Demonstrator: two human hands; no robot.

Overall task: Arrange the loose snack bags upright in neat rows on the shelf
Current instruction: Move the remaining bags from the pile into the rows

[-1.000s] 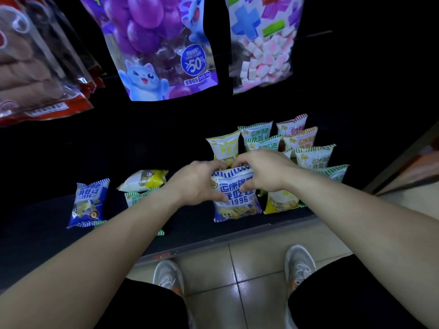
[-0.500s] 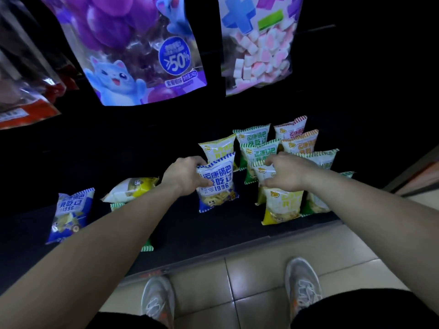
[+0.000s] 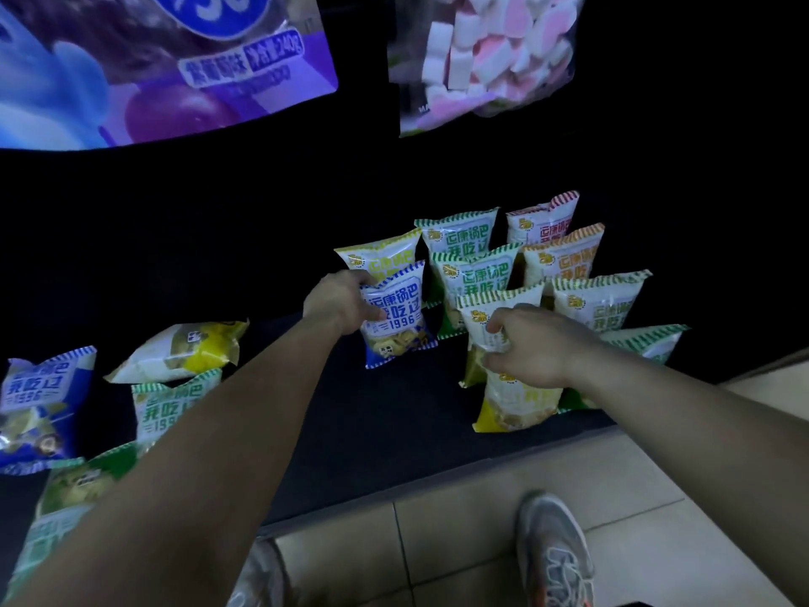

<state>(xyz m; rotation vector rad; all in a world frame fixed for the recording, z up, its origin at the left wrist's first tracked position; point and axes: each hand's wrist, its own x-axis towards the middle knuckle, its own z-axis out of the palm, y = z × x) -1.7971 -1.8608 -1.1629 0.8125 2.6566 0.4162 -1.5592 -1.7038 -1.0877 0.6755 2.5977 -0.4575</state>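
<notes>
My left hand (image 3: 339, 302) grips the left edge of a blue-striped snack bag (image 3: 400, 317) that stands upright on the dark shelf (image 3: 385, 422), just in front of a yellow-green bag (image 3: 385, 255). My right hand (image 3: 532, 346) pinches the upper part of a yellow bag (image 3: 512, 398) standing at the front of the middle row. Behind it stand green bags (image 3: 477, 273), an orange bag (image 3: 564, 256), a red-striped bag (image 3: 545, 221) and a green bag (image 3: 597, 302). On the left lie loose bags: a yellow one (image 3: 184, 350) flat, a blue one (image 3: 41, 400), a green one (image 3: 168, 405).
A large purple candy pouch (image 3: 144, 67) and a marshmallow bag (image 3: 486, 54) hang above the shelf. Another green bag (image 3: 61, 510) lies at the front left under my forearm. The shelf's front edge meets a beige tiled floor (image 3: 459, 532), where my shoes (image 3: 553, 549) stand.
The blue bag has gone from both hands at the front to my left hand alone, further back beside the rows. My right hand has shifted to the yellow bag. The view has moved closer.
</notes>
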